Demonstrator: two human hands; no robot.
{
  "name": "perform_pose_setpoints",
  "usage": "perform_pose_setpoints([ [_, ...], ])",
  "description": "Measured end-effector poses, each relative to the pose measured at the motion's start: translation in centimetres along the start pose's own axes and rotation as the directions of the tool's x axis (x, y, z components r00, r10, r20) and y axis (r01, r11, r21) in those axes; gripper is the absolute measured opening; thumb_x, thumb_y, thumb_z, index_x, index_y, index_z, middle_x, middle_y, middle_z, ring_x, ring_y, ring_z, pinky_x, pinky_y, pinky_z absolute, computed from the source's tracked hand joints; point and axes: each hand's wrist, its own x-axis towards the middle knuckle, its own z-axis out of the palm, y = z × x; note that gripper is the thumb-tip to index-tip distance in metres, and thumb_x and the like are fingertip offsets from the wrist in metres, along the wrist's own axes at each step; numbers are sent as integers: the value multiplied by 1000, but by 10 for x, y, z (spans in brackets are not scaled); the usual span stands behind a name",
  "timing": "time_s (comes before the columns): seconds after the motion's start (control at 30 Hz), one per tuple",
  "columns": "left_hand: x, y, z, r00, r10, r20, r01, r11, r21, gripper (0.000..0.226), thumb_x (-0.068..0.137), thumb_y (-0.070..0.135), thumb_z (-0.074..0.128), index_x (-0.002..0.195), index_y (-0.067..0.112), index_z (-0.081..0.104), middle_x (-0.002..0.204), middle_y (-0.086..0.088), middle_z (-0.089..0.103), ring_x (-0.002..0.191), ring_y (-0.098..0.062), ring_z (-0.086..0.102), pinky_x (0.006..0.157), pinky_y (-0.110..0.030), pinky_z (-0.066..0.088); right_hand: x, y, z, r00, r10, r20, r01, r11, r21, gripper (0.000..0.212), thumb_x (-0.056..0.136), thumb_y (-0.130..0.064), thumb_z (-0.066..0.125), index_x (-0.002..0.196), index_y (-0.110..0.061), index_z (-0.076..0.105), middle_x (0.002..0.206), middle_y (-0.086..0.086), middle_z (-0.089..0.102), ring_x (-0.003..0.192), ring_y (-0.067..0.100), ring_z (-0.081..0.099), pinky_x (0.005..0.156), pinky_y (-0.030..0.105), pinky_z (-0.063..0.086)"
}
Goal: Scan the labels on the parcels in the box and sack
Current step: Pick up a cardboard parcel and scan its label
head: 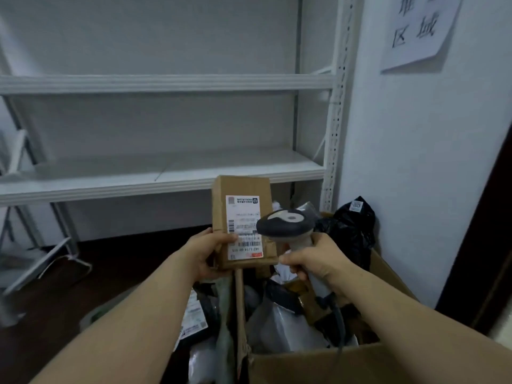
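My left hand [206,252] holds a small brown cardboard parcel [243,189] upright by its lower left edge, its white shipping label [242,217] facing me. My right hand [315,259] grips the handle of a grey and dark barcode scanner [285,224], whose head sits right in front of the label's lower right part. Below both hands stands a large open cardboard box [318,364] filled with several white and black bagged parcels [279,328]. At its left lies a greenish sack [224,342] holding more labelled parcels [194,320].
A white metal shelving unit [166,173] stands behind the box, its upright post [336,115] against the wall. A black bagged parcel [352,231] pokes up at the box's far right corner. A paper sign [415,29] hangs on the wall. Dark floor lies at left.
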Motion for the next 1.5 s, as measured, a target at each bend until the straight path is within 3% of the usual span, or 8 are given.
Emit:
perform_pose_setpoints([
  [0.13, -32, 7, -20, 1000, 5, -24, -4, 999, 34, 33, 78, 12, 72, 108, 24, 63, 103, -12, 71, 98, -32, 64, 76, -48, 53, -23, -22, 14, 997, -62, 41, 64, 997, -52, 15, 75, 11, 67, 73, 1, 56, 43, 7, 49, 27, 11, 38, 33, 20, 31],
  [0.23, -46, 13, -28, 1000, 8, -27, -8, 1000, 12, 36, 76, 21, 76, 107, 37, 65, 104, -8, 72, 101, -30, 64, 70, -42, 53, -33, -31, 20, 995, -82, 65, 90, 986, -143, 15, 74, 10, 69, 79, 2, 58, 44, 4, 52, 28, 9, 42, 33, 19, 34],
  [0.33, -57, 18, -33, 998, 16, -62, -15, 1000, 13, 49, 68, 32, 83, 110, 48, 63, 107, -6, 71, 105, -29, 61, 78, -43, 50, -43, -35, 23, 992, -100, 81, 115, 971, -210, 16, 73, 11, 68, 77, -2, 58, 51, 4, 54, 30, 5, 46, 35, 18, 37],
  [0.47, -72, 23, -32, 991, 39, -131, -37, 999, 21, 57, 72, 36, 81, 123, 45, 57, 104, -7, 68, 97, -26, 59, 69, -37, 47, -52, -39, 26, 988, -114, 102, 134, 967, -215, 19, 72, 14, 64, 77, -1, 54, 57, 9, 50, 30, 7, 43, 34, 19, 35],
  [0.63, -76, 24, -33, 989, 45, -143, -37, 998, 60, 54, 76, 31, 77, 125, 44, 58, 104, -8, 67, 101, -28, 59, 90, -45, 47, -55, -44, 29, 986, -113, 126, 143, 956, -257, 22, 73, 14, 63, 71, -5, 52, 57, 7, 51, 29, 3, 44, 35, 16, 36],
  [0.73, -76, 25, -33, 987, 39, -157, -29, 997, 65, 52, 78, 28, 75, 125, 43, 57, 110, -9, 62, 104, -29, 54, 85, -43, 46, -51, -44, 28, 986, -122, 111, 150, 946, -288, 23, 72, 13, 64, 67, -5, 51, 54, 6, 49, 30, 5, 43, 35, 17, 36],
  [1.27, -74, 21, -37, 976, 24, -218, -11, 998, 62, 56, 79, 22, 73, 129, 41, 55, 104, -8, 57, 106, -29, 51, 99, -48, 42, -48, -45, 33, 977, -131, 166, 174, 946, -275, 24, 72, 12, 65, 65, -9, 54, 39, -6, 52, 32, 4, 46, 36, 17, 38],
  [1.5, -71, 17, -39, 975, 12, -222, 1, 998, 58, 58, 78, 23, 75, 128, 42, 55, 108, -10, 59, 104, -30, 53, 97, -51, 43, -46, -40, 33, 979, -122, 162, 170, 927, -333, 18, 71, 7, 69, 74, -8, 59, 55, 1, 56, 36, 1, 48, 41, 17, 40],
])
